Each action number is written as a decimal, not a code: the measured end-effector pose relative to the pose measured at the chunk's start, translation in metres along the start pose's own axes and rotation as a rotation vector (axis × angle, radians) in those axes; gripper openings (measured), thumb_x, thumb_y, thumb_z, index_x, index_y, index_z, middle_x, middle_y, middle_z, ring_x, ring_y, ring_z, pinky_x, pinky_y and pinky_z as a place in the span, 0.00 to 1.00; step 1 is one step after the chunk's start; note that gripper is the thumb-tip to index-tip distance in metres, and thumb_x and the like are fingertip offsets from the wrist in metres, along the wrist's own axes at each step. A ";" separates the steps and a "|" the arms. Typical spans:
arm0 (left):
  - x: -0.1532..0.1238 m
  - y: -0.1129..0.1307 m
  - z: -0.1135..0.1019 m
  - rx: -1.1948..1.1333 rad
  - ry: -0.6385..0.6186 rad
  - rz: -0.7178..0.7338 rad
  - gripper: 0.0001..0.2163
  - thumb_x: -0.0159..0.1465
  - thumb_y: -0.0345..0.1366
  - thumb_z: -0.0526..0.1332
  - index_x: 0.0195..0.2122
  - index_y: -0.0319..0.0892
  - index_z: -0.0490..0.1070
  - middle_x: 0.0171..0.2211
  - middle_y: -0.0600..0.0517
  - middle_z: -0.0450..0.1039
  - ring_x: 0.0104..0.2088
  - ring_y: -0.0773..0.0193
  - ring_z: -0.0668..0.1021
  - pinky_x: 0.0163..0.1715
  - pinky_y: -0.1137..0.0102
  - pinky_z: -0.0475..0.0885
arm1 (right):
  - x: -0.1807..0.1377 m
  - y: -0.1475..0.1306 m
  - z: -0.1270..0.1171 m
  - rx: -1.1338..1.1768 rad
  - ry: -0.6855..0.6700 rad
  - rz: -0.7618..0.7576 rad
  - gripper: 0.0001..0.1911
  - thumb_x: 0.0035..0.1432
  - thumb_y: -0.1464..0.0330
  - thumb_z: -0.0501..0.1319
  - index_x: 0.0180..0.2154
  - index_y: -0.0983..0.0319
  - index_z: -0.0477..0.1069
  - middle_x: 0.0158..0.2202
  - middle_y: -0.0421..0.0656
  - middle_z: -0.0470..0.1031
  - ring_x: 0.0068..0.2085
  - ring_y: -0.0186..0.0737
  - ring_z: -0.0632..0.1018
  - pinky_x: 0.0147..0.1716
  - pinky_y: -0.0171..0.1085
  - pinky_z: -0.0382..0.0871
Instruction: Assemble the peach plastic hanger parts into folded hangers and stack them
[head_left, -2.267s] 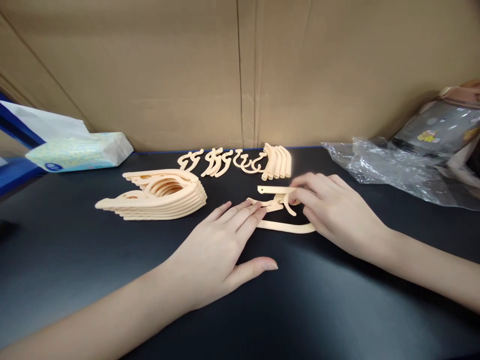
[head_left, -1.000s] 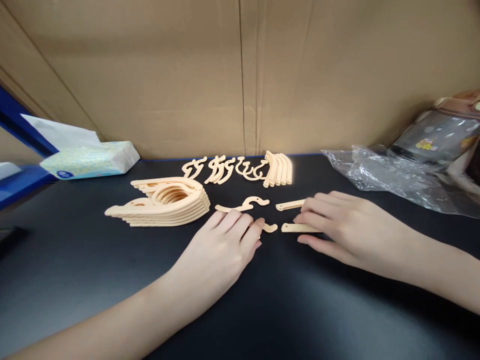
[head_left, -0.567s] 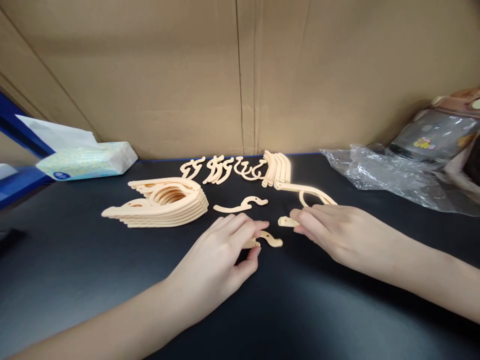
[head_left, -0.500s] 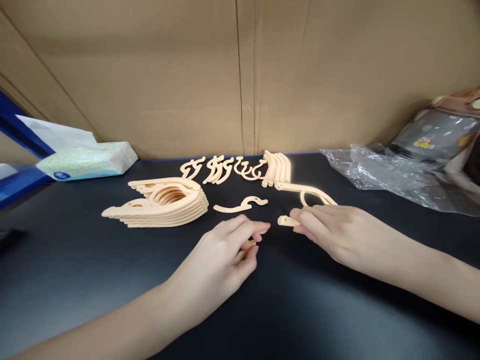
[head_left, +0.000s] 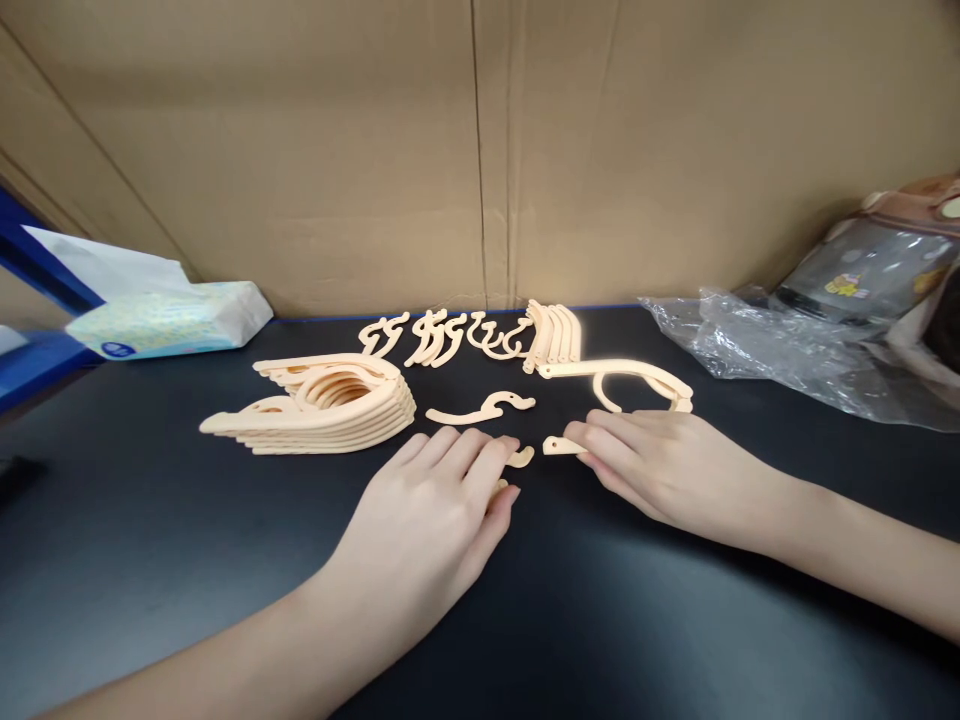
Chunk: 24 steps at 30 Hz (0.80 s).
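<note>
My left hand [head_left: 431, 500] is closed in a pinch on a small cream plastic hanger hook [head_left: 523, 458]; its curved tip shows beyond the fingers and the rest is hidden. My right hand [head_left: 664, 465] grips a folding hanger body [head_left: 615, 370] of the same colour, whose one arm reaches back to the left. The other arm's holed end points out of the fingers at the hook, a small gap away. Just behind my left hand, a loose hook piece [head_left: 480, 412] lies flat. Left of it rests a stack of folded hangers [head_left: 352, 430].
Several hook pieces [head_left: 435, 338] and a group of hanger arms [head_left: 555, 335] lie along the black table's back edge. A tissue pack [head_left: 176, 315] stands at the left. Crumpled clear plastic [head_left: 757, 340] and a grey transparent container [head_left: 862, 270] are at the right, with cardboard behind.
My left fingers have curled down over the hook, and its tip now shows. The hanger body in my right hand has turned and shifted slightly left, its holed end nearer the hook.
</note>
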<state>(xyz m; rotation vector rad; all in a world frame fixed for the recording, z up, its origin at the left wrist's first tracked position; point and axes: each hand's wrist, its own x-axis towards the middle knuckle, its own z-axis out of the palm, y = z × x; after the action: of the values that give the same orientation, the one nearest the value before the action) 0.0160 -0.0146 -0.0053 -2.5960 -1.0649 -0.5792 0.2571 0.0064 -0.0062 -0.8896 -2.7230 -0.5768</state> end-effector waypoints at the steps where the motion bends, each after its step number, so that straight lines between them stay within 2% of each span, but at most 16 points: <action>1: 0.000 0.000 0.000 -0.001 0.003 0.017 0.09 0.65 0.29 0.58 0.46 0.35 0.70 0.36 0.48 0.77 0.34 0.55 0.78 0.32 0.61 0.71 | 0.000 0.000 0.000 -0.006 0.005 -0.002 0.09 0.66 0.74 0.50 0.45 0.65 0.67 0.31 0.40 0.73 0.26 0.38 0.74 0.26 0.37 0.62; 7: 0.000 -0.004 -0.003 0.037 -0.001 0.094 0.13 0.68 0.23 0.49 0.43 0.35 0.72 0.30 0.50 0.75 0.28 0.59 0.76 0.29 0.65 0.69 | 0.000 0.000 0.001 0.030 0.020 -0.016 0.11 0.68 0.72 0.50 0.47 0.64 0.68 0.32 0.40 0.73 0.25 0.35 0.75 0.25 0.36 0.61; 12: -0.001 -0.005 -0.002 0.037 -0.031 0.059 0.15 0.67 0.21 0.45 0.40 0.38 0.71 0.31 0.51 0.74 0.29 0.60 0.76 0.29 0.66 0.68 | 0.000 -0.002 0.002 0.101 0.027 -0.002 0.12 0.70 0.70 0.48 0.47 0.64 0.68 0.32 0.40 0.74 0.25 0.33 0.75 0.23 0.34 0.61; 15: 0.000 -0.003 -0.002 -0.004 -0.062 -0.009 0.13 0.70 0.26 0.46 0.38 0.39 0.70 0.30 0.51 0.72 0.29 0.60 0.76 0.26 0.68 0.67 | -0.001 -0.002 0.002 0.141 0.032 -0.008 0.14 0.71 0.68 0.47 0.46 0.63 0.68 0.33 0.41 0.76 0.25 0.32 0.75 0.24 0.33 0.62; 19: 0.001 -0.001 -0.003 -0.020 -0.051 -0.026 0.15 0.72 0.41 0.47 0.34 0.40 0.67 0.30 0.51 0.69 0.26 0.61 0.74 0.22 0.69 0.65 | 0.000 -0.002 0.002 0.167 0.051 -0.012 0.14 0.72 0.67 0.46 0.46 0.63 0.68 0.34 0.41 0.77 0.26 0.33 0.76 0.25 0.33 0.63; 24: 0.001 -0.001 0.000 -0.089 -0.100 0.011 0.16 0.73 0.37 0.43 0.31 0.41 0.64 0.27 0.53 0.66 0.25 0.63 0.71 0.22 0.70 0.63 | 0.001 -0.003 0.000 0.213 0.063 -0.034 0.13 0.71 0.67 0.47 0.45 0.63 0.69 0.33 0.40 0.76 0.27 0.32 0.76 0.27 0.33 0.64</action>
<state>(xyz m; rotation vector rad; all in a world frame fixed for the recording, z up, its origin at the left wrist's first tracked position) 0.0159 -0.0131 -0.0048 -2.7321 -1.0771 -0.5103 0.2552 0.0048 -0.0067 -0.7603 -2.6839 -0.3077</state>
